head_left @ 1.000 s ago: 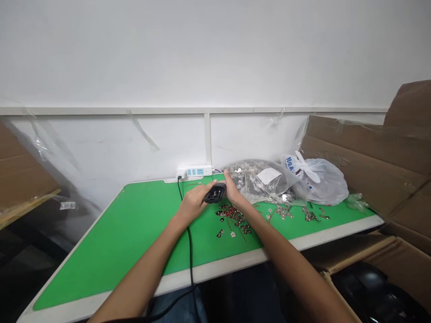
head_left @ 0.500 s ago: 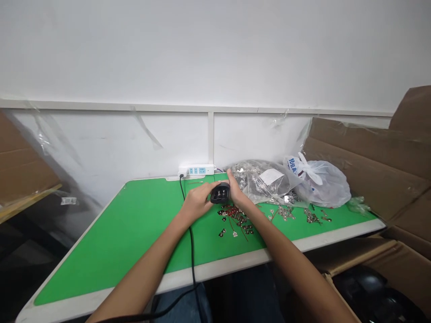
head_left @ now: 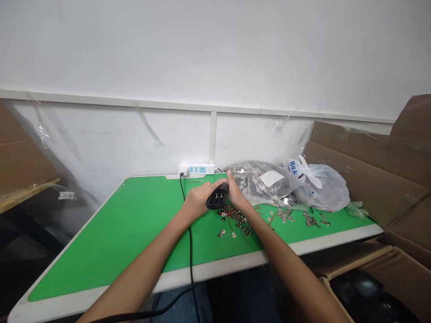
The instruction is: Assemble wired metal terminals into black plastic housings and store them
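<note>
A black plastic housing (head_left: pixel 217 197) with an open hollow end facing me is held above the green tabletop (head_left: pixel 141 224). Small metal pieces show inside the hollow. My left hand (head_left: pixel 198 198) is closed around its left side. My right hand (head_left: pixel 235 193) grips the other side, thumb pointing up along it. Just beneath and right of the housing lie small metal contacts (head_left: pixel 237 216), some with thin red wires. The fingers behind the housing are hidden.
A white power strip (head_left: pixel 202 169) with a plugged-in black cable (head_left: pixel 191 251) stands by the wall. Right of my hands are a clear bag of metal parts (head_left: pixel 259 179) and a tied white bag (head_left: pixel 323 186). Cardboard (head_left: pixel 363 166) borders the right, above a box of black parts (head_left: pixel 367 291).
The black housing has tilted, and its open end has swung slightly down and left. Both hands keep hold of it. The camera view has rolled a little.
</note>
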Available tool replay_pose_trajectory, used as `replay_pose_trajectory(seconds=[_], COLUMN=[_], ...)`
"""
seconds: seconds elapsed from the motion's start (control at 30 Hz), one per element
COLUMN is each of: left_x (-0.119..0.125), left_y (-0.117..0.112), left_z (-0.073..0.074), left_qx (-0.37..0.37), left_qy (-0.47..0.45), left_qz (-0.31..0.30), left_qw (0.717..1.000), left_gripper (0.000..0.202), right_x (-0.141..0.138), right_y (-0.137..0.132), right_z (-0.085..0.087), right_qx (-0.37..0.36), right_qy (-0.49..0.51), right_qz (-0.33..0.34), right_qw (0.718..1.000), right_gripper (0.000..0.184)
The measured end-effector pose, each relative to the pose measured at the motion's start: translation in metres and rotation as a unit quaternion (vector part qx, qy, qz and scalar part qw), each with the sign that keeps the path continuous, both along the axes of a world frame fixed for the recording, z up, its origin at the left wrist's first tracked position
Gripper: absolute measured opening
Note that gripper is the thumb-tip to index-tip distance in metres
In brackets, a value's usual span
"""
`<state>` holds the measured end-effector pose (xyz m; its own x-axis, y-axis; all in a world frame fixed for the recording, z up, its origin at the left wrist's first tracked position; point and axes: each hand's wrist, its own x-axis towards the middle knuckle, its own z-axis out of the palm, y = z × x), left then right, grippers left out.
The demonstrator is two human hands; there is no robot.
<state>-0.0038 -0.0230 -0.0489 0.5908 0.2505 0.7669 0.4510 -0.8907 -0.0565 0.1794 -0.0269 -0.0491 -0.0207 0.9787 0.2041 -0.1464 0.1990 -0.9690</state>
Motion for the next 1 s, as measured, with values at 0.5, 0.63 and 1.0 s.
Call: replay_pose_trajectory(seconds=[0.5, 0.63, 1.0], left_x=[0.002, 0.002, 0.007], left_y=[-0.003, -0.005, -0.009], left_z=[0.006, 0.006, 0.009], left_qx=[-0.061, -0.071, -0.056], left_qy=[-0.011, -0.003, -0.026], left_qz=[-0.038, -0.033, -0.008], left_qw=[0.997, 0.997, 0.998], left_gripper=[0.037, 0.038, 0.042], right_x=[-0.009, -0.012, 0.002], right_y=[-0.017, -0.018, -0.013], right_z=[0.013, 0.014, 0.025], right_qx=[0.082, 0.033, 0.011], right_qy=[-0.042, 0.009, 0.138], right_qz=[0.020, 0.052, 0.022], right_qw=[0.996, 0.998, 0.990], right_gripper=[0.077, 0.082, 0.088])
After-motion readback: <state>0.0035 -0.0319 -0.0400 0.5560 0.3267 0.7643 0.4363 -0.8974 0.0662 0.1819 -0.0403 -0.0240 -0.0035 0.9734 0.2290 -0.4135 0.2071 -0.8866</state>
